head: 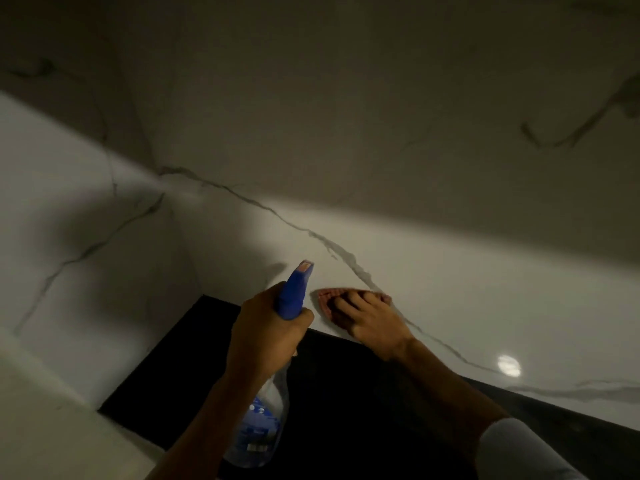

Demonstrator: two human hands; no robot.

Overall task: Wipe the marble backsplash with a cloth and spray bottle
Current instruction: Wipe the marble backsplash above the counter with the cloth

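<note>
Dim light; upper wall in shadow, lower band lit. White marble backsplash with grey veins (pixel 433 258) met a matching marble side wall (pixel 86 237) in a corner at left, closing off room on that side; the slab ran on unobstructed to the right, where a round light reflection (pixel 509 365) showed on the polish. Matte black countertop (pixel 346 393) butted against the foot of the backsplash, with a pale ledge (pixel 52 427) along its left edge. Left hand (pixel 266 327) was wrapped tight around the neck of a clear plastic spray bottle with a blue trigger head (pixel 294 292), nozzle aimed at the wall, just beside the cloth. Right hand (pixel 367 323), fingers spread and not closed, pressed a small pink checked cloth (pixel 323 296) flat on the backsplash just above the counter edge, across a long vein. Pale sleeve (pixel 519 448) on the right arm.
</note>
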